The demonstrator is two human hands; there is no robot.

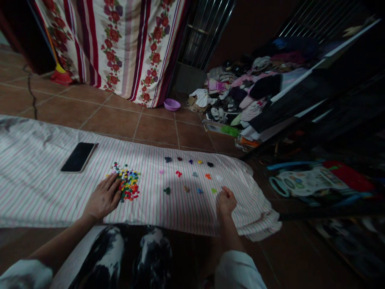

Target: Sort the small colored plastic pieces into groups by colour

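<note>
My left hand lies with its fingers stretched out at the left edge of a mixed pile of small coloured pieces, fingertips touching it. The pieces look like tiny beads or bricks; their exact kind is too small to tell. My right hand is closed in a pinch beside a lime-green cluster and just below a white cluster. Whatever is between its fingers cannot be made out. Other clusters sorted by colour sit in rows, among them orange, blue, dark green and black.
A striped cloth covers the low surface. A phone lies left of the pile. Beyond, on the tiled floor, are a purple basin, a floral curtain and a heap of clothes. A colourful toy panel stands right.
</note>
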